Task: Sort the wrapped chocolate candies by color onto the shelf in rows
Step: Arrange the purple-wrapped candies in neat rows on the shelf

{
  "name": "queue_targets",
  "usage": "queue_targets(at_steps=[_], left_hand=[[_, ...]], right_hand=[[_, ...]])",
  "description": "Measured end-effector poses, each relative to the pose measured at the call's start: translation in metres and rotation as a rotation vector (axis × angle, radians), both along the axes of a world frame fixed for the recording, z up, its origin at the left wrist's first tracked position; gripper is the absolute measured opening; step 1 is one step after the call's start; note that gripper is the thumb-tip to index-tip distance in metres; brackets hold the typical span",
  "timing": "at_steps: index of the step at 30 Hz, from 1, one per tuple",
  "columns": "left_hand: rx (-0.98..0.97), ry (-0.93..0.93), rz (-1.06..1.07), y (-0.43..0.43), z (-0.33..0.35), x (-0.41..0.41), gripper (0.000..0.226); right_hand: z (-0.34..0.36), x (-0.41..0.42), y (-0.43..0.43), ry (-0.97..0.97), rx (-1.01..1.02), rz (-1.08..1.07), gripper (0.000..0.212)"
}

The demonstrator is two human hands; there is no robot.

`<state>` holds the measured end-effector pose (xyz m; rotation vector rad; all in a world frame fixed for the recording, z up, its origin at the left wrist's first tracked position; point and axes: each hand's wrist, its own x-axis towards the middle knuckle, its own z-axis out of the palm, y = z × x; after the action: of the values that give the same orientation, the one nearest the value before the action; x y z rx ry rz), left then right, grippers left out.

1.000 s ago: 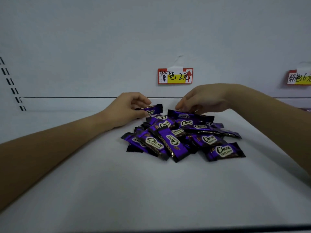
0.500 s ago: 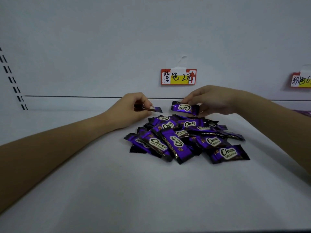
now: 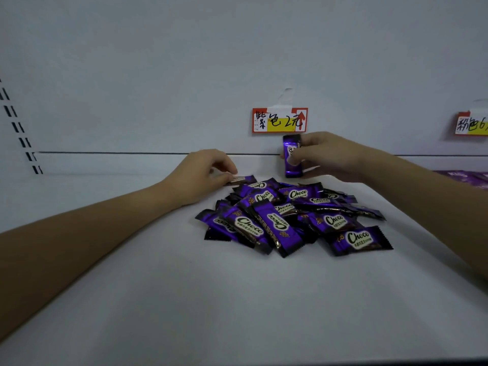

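a purple candy (image 3: 290,169) is pinched upright by the fingers (image 3: 306,140) of the right hand (image 3: 327,154), far on the shelf (image 3: 184,299) under the price label (image 3: 280,120). a second candy (image 3: 244,179) is pinched flat by the left hand (image 3: 203,173), at the far left edge of the pile (image 3: 290,217).

Back panel: a plain pale grey-white back panel (image 3: 158,62) filled the upper half of the view, unmarked apart from its fittings.
Seam: one thin dark seam (image 3: 118,152) ran level across the panel, low down.
Upright: paired black slots (image 3: 19,128) descended in a slanting column at the far left.
Shelf: the flat white shelf (image 3: 184,299) was matte, meeting the panel at the rear.
Front edge: a dark front edge (image 3: 369,361) showed along the bottom.
Labels: a red-bordered label (image 3: 279,120) with a yellow field, handwriting and a red arrow was fixed by tape (image 3: 286,97); a second label (image 3: 471,124) was cut off at the right.
Light: dim, cool, even.
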<state>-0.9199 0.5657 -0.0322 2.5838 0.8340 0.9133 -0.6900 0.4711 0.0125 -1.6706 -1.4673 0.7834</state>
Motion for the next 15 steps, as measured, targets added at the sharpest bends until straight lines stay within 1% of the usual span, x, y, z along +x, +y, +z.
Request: queue_targets(at_steps=[1, 2, 5, 6, 7, 9, 10, 11, 13, 14, 15], left_hand=[[0.109, 0.075, 0.0, 0.001, -0.002, 0.0, 0.009], [0.17, 0.115, -0.019, 0.001, -0.003, 0.0, 0.013], [0.204, 0.158, -0.073, -0.001, 0.0, -0.003, 0.018], [0.215, 0.198, -0.077, -0.001, 0.001, -0.003, 0.02], [0.225, 0.25, -0.075, -0.001, 0.001, -0.004, 0.023], [0.219, 0.334, -0.057, -0.001, 0.002, -0.004, 0.03], [0.21, 0.354, -0.055, -0.002, 0.003, -0.003, 0.033], [0.2, 0.365, -0.055, -0.002, 0.003, -0.004, 0.035], [0.196, 0.364, -0.061, -0.005, 0.004, -0.004, 0.037], [0.195, 0.36, -0.066, -0.006, 0.005, -0.005, 0.037], [0.191, 0.362, -0.068, -0.007, 0.005, -0.005, 0.037]], right_hand=[[-0.001, -0.001, 0.001, -0.015, 0.019, -0.023, 0.025], [-0.003, -0.003, 0.002, -0.016, 0.025, -0.05, 0.026], [-0.01, -0.007, 0.005, 0.008, -0.01, -0.107, 0.018], [-0.012, -0.007, 0.006, -0.052, -0.011, -0.122, 0.018], [-0.014, -0.006, 0.006, -0.215, -0.008, -0.137, 0.024], [-0.017, -0.003, 0.007, -0.645, 0.017, -0.156, 0.046], [-0.018, -0.001, 0.008, -0.772, 0.052, -0.149, 0.051], [-0.017, -0.002, 0.007, -0.824, 0.089, -0.12, 0.048], [-0.016, -0.002, 0.007, -0.875, 0.136, -0.038, 0.029], [-0.015, -0.003, 0.006, -0.883, 0.128, -0.007, 0.023], [-0.015, -0.004, 0.006, -0.875, 0.109, 0.02, 0.022]])
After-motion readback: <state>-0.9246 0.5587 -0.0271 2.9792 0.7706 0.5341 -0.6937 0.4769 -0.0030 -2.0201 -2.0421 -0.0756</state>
